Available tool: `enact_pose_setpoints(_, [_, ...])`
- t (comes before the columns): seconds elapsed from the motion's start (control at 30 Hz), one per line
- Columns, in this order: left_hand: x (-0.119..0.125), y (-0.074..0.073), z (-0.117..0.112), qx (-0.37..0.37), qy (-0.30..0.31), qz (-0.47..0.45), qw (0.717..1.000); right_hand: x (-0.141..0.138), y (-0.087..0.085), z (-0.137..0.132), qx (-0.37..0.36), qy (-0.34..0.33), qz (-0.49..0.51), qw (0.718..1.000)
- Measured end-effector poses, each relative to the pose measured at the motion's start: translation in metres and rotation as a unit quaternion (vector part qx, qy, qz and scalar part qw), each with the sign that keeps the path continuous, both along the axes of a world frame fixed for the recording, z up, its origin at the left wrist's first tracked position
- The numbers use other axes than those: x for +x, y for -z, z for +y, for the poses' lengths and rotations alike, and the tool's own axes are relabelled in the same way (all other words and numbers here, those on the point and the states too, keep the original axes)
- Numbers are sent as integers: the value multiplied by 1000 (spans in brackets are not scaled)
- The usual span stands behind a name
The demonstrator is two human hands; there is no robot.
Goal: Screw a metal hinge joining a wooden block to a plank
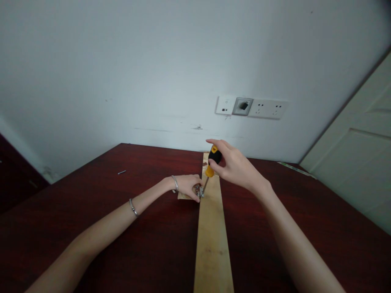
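Observation:
My right hand [235,165] grips a screwdriver [209,171] by its yellow and black handle, fingers wrapped round it. The shaft slants down to a small metal hinge [201,191] at the left edge of a long wooden board [211,240]; I cannot make out exactly how the tip meets the screw. My left hand [185,185] lies over a smaller piece of wood [183,196] beside the board, thumb and fingers closed around the hinge. That hand partly hides both the hinge and the small wood piece.
The dark red tabletop [146,244] reaches back to a white wall [152,73]. A small metal screw or pin [121,172] lies on the left. A thin flat strip [296,169] rests at the back right. Wall sockets [265,108] sit above, with a pale door [360,142] to the right.

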State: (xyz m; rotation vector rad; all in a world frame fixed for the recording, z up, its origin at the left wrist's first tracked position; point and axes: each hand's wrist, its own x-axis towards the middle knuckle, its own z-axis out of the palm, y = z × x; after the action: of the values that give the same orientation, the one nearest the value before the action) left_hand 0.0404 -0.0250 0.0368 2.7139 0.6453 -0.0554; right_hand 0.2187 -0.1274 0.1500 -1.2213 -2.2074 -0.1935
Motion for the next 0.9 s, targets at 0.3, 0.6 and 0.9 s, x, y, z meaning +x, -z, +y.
enact_pose_setpoints(0.3, [0,-2,-1,4,-2,9,1000,-1,0,0,-13,-19,9,1000])
enact_pose_setpoints(0.6, [1,-3,-2,4,1,4,1000,0,2,2,6,-8,6,1000])
enact_pose_setpoints(0.9, [1,-4,-4,5,-15,12,1000,1,1,2,-5,11,8,1000])
